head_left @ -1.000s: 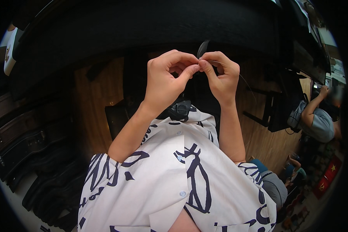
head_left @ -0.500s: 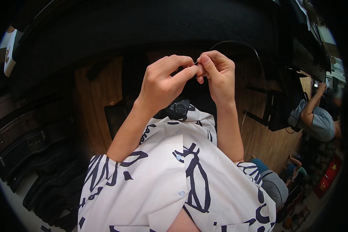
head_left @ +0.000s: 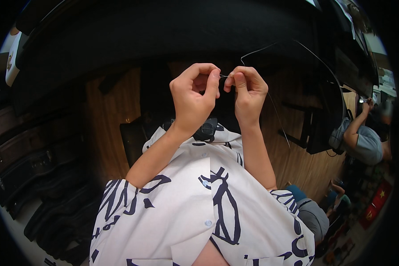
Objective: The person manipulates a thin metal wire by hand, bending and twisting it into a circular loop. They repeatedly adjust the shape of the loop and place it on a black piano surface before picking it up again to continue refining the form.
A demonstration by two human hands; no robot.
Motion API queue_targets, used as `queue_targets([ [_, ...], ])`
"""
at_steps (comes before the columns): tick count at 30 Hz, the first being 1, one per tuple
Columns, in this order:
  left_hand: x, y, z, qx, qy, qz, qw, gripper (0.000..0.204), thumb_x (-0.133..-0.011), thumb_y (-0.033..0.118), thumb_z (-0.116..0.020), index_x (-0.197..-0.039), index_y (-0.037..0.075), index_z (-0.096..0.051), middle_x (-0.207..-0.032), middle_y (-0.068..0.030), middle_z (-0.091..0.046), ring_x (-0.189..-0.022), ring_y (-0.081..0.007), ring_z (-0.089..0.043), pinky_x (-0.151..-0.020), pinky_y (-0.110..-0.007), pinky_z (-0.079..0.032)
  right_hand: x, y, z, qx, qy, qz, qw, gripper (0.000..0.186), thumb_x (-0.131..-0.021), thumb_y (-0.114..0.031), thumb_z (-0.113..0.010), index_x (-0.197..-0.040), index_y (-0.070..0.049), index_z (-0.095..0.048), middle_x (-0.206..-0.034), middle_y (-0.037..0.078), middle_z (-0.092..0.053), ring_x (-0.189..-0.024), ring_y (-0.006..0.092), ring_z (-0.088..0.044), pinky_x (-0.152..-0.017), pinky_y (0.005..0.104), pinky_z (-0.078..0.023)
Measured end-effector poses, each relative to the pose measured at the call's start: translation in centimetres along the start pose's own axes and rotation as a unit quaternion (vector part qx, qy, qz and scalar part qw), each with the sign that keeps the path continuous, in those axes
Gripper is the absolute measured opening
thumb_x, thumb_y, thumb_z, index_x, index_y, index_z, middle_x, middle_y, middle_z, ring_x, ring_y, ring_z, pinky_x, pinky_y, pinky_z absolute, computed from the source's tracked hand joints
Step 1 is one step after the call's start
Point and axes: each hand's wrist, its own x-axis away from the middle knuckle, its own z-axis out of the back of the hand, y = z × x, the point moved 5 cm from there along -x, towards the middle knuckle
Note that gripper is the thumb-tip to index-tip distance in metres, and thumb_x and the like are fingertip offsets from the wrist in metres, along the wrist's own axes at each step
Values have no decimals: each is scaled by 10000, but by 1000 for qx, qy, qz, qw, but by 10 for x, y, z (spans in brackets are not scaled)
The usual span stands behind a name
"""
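Strand (head_left: 223,76) newly crosswise between fingers (head_left: 213,80)

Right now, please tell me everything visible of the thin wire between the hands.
The thin wire looks metallic and pale. A short stretch spans the gap between the left hand and right hand, which both pinch it. Thin lengths, one sharply bent, arch beyond the right hand; another slants back beside it. How these join cannot be seen.

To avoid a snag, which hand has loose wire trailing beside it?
The right hand: thin wire trails beyond its outer edge, while the left hand shows only the short stretch between the hands.
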Motion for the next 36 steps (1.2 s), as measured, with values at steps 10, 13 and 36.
queue_targets([
  [10, -4, -34, 4, 170, -206, 358, 894, 132, -931, 166, -687, -938, 34, -692, -581, 91, -468, -429, 16, -323, -402, -166, -227, 0, -12, 2, 62, -23, 155, 986, 113, -974, -62, -624, -903, 19, -655, -848, 87, -677, -692, 126, -650, -587, 226, -512],
  [13, -3, -31, 2, 136, -219, 357, 898, 150, -937, 177, -690, -947, 27, -693, -579, 97, -447, -436, 18, -310, -407, -172, -206, -2, -7, 2, 24, -49, 129, 990, 148, -992, -110, -608, -920, 12, -653, -910, 104, -691, -697, 128, -654, -575, 217, -499],
  [36, -6, -13, 17, -22, -136, 98, 986, 261, -1016, 223, -579, -927, 25, -724, -573, 88, -479, -483, 8, -309, -456, -207, -223, -4, 4, 13, -54, -73, -126, 988, 191, -1005, -188, -608, -978, -8, -662, -649, 47, -632, -524, 85, -586, -448, 190, -410],
])
